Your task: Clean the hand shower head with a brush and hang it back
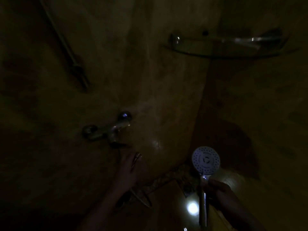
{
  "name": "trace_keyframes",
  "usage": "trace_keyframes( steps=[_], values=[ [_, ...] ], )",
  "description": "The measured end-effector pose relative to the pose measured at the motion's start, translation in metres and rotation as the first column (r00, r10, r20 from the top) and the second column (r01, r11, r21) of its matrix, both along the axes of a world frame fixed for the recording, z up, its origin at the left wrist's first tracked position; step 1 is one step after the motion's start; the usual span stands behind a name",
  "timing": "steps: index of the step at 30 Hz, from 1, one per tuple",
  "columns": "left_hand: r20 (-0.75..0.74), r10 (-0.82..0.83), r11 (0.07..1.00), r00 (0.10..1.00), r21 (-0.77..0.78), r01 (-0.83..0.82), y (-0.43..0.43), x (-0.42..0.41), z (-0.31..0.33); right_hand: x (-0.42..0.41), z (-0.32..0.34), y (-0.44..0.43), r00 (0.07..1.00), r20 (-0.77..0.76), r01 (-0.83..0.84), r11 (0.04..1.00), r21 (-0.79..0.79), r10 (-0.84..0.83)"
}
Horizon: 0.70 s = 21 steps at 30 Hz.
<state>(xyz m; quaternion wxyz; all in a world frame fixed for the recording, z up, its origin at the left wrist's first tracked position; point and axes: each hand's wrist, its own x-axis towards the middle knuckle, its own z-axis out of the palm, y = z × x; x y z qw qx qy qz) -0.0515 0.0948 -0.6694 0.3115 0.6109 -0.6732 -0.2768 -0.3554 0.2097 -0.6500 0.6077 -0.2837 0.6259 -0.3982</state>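
A: Darkness is being met across nearly the whole view; only a few things are being picked out. What is being held?

B: The shower head point(206, 160) is being gripped by its handle in the right hand point(218, 189), low and right of centre. The fingers are being kept wrapped around the handle, just below the round white face, which is being turned toward the camera with its ring of small holes showing.

A: And the left hand point(129, 170)?

B: It is being held out toward the wall, just below the tap point(108, 130). A thin object, possibly the brush point(135, 161), is being seen against the fingers, but it is too dim for that to be told. Whether the fingers are being kept wide or narrow cannot be told either.

A: What else is being shown?

B: A corner shelf point(225, 45) is being seen high on the right, and a rail point(66, 45) is being seen slanting down the wall at upper left, well apart from the shower head. A bright round glare point(192, 207) is being reflected just left of the handle, near the bottom edge
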Motion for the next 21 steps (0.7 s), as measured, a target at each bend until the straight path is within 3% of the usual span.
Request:
trace_keyframes(
  steps=[5,12,21],
  values=[
    [-0.108,0.053,0.995,0.993,0.094,-0.042,-0.011,0.012,0.05,0.019,0.056,0.001,1.0,-0.015,0.022,0.997,-0.072,-0.023],
    [-0.197,0.076,0.977,0.977,0.212,-0.033,-0.039,0.021,0.003,0.038,0.072,0.014,0.997,-0.039,0.061,0.996,-0.06,-0.063],
    [-0.279,0.08,0.957,0.957,0.291,0.005,-0.043,0.025,0.013,0.028,0.064,0.028,0.988,-0.092,0.126,0.992,-0.014,-0.127]
  ],
)
